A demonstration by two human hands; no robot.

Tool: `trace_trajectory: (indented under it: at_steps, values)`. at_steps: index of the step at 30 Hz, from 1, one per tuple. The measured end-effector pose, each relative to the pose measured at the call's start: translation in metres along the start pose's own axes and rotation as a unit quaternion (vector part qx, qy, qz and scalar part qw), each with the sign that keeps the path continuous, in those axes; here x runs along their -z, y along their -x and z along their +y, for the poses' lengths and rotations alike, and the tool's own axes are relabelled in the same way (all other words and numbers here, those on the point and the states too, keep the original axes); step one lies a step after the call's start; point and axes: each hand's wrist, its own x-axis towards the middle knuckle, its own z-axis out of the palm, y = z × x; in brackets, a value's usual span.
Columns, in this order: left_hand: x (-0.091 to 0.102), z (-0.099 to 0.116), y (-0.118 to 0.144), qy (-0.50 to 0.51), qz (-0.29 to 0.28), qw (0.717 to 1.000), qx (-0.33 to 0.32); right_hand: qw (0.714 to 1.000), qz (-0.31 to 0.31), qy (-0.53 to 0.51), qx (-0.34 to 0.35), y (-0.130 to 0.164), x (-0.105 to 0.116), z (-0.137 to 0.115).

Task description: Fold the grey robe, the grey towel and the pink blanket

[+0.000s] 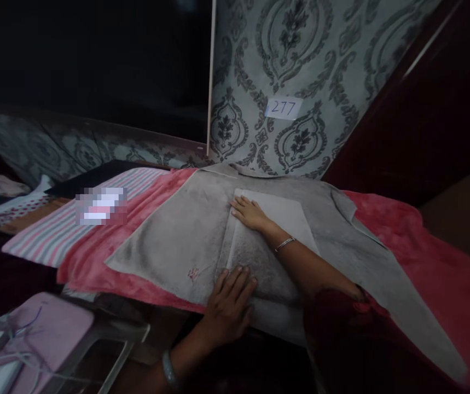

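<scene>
My left hand point(228, 303) lies flat, fingers spread and grasping nothing, on the near edge of the grey towel point(169, 241) at six o'clock. My right hand point(250, 212), open too, presses the towel's folded panel toward twelve. The towel covers a pink blanket point(423, 257). At nine o'clock a striped cloth point(50, 235); at seven, perhaps a pink stool point(54, 323), dimly lit.

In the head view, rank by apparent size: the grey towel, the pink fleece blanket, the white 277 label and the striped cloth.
1. Pink fleece blanket, though partly covered
2. Grey towel, a close second
3. Striped cloth
4. White 277 label
</scene>
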Motion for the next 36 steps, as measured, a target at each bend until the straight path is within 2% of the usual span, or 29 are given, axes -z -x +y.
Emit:
trace_trajectory:
  at_steps: [3, 6, 8, 10, 13, 17, 21, 24, 27, 31, 33, 36]
  values:
    - [-0.001, -0.001, -0.001, 0.009, 0.017, 1.000, 0.002, 1.000, 0.001, -0.013, 0.007, 0.032, 0.002, -0.005]
    - [0.000, -0.001, -0.004, 0.012, 0.023, 1.000, -0.003, 0.998, -0.002, -0.011, 0.057, 0.084, -0.001, -0.004]
    - [0.001, -0.002, -0.006, 0.014, 0.025, 1.000, -0.004, 0.996, -0.011, -0.010, 0.092, 0.117, -0.007, 0.003]
    - [0.001, -0.002, -0.008, 0.017, 0.029, 0.999, -0.004, 0.994, -0.009, -0.008, 0.106, 0.138, -0.012, 0.016]
    - [0.000, -0.003, -0.008, 0.019, 0.037, 0.999, -0.006, 0.999, 0.006, 0.003, 0.053, 0.140, -0.016, 0.045]
    - [0.000, -0.005, -0.008, 0.006, 0.029, 0.999, -0.015, 0.996, 0.032, -0.006, -0.078, 0.112, -0.011, 0.082]
    - [0.003, -0.011, -0.009, -0.045, 0.017, 0.998, -0.048, 0.986, 0.071, -0.052, -0.139, 0.097, -0.008, 0.096]
    - [0.002, -0.015, -0.009, -0.069, 0.020, 0.995, -0.072, 0.973, 0.119, -0.106, -0.165, 0.111, -0.014, 0.101]
    - [0.001, -0.015, -0.010, -0.066, 0.027, 0.995, -0.073, 0.941, 0.204, -0.200, -0.181, 0.145, -0.033, 0.108]
    - [0.008, -0.016, -0.015, -0.043, 0.026, 0.996, -0.068, 0.857, 0.324, -0.347, -0.200, 0.207, -0.059, 0.105]
    - [0.016, -0.021, -0.020, -0.020, 0.025, 0.997, -0.075, 0.823, 0.355, -0.393, -0.207, 0.236, -0.059, 0.087]
    - [0.030, -0.033, -0.027, 0.019, 0.032, 0.997, -0.068, 0.792, 0.386, -0.420, -0.217, 0.276, -0.034, 0.039]
